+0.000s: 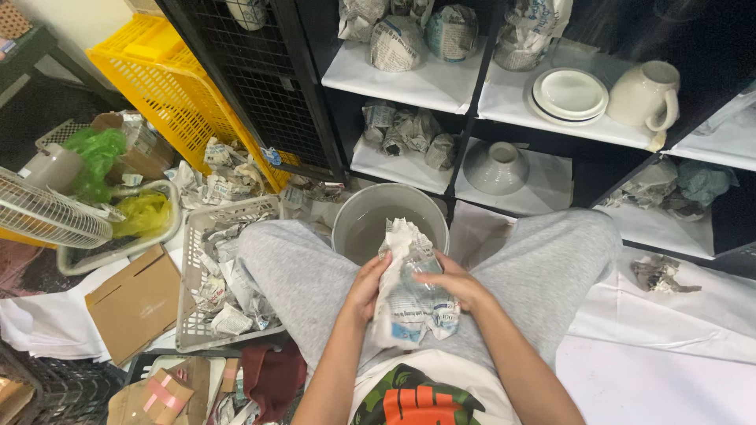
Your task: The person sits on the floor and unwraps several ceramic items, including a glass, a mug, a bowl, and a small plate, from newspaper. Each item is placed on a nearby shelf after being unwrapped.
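- Newspaper-wrapped object [411,295] sits in the lap, both hands clamped on it: left hand [366,287] grips one side, right hand [459,285] steadies the other, seemingly so the paper can be worked.
- Just beyond the hands, a grey bucket [388,220] stands between the knees.
- Left: a grey basket [189,315] of crumpled paper on the cluttered floor.
- Farther ahead, shelves [441,86] hold wrapped bundles, white plates [570,94], and a jug [646,94].

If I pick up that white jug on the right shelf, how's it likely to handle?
The white jug looks ceramic, so probably heavy for its size and breakable if knocked. Its glossy surface may be slippery; the handle offers a grip. It stands close to the stacked plates, so lift carefully.
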